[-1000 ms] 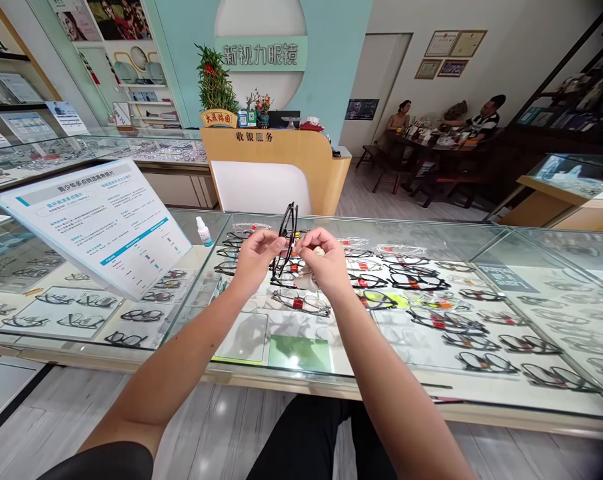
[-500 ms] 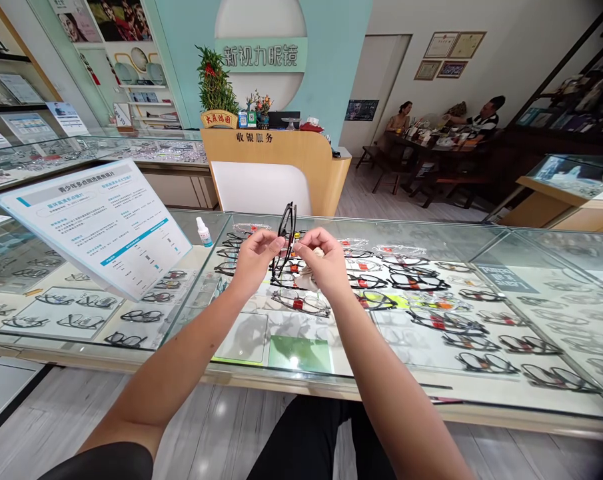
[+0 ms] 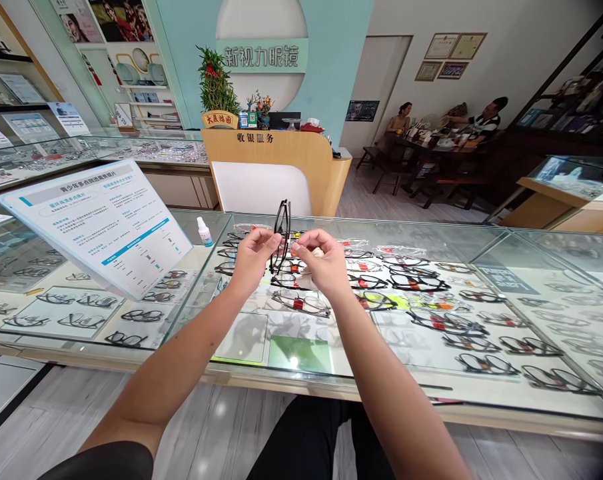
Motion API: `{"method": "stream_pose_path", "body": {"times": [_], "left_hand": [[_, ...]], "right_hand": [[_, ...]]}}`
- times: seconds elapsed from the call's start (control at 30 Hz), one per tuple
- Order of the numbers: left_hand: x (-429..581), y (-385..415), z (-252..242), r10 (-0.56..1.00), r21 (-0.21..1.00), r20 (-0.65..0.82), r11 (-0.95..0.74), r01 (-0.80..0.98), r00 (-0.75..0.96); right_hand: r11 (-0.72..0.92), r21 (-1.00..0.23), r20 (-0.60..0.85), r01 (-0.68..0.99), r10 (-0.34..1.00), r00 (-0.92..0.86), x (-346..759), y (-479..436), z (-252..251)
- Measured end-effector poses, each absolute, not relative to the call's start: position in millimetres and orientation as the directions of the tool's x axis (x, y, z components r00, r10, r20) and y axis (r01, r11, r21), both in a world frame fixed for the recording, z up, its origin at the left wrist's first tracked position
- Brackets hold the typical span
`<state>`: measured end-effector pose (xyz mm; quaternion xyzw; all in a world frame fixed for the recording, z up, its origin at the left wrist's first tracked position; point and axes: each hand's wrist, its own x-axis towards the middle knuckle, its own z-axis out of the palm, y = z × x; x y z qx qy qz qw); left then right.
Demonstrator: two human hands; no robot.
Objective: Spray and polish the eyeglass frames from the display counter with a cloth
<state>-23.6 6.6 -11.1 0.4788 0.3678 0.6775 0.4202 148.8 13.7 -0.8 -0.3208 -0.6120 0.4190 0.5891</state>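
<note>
My left hand [image 3: 254, 259] pinches a pair of black-framed eyeglasses [image 3: 281, 227], held on end above the glass counter. Beside them, to the right, my right hand [image 3: 327, 261] is closed on a pale, crumpled cloth [image 3: 307, 279], which shows only in part between and below the fingers. Its thumb and forefinger are close to the frame; whether they touch it I cannot tell. Beneath both hands, rows of eyeglasses [image 3: 301, 304], several with red tags, lie in the glass display case [image 3: 241, 373].
A small white spray bottle [image 3: 204, 233] stands on the counter to the left. Nearer the left edge, a tilted printed sign [image 3: 101, 227] rises over the glass. Behind the case is a wooden cashier desk [image 3: 276, 150]. Two people sit at a table [image 3: 421, 141] at back right.
The eyeglasses have turned slightly and shifted a little left in my left hand, opening a small gap from my right fingers. My right hand stays almost in place with the cloth.
</note>
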Motion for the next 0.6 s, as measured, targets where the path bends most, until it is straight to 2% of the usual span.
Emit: {"method": "stream_pose_path", "body": {"times": [0.6], "left_hand": [[-21.5,4.3,-9.5,0.921,0.904,0.339,-0.376,-0.205,-0.193]], "right_hand": [[0.507,-0.862,0.501,-0.002,0.851,-0.156,145.5,7.9,-3.4]]}}
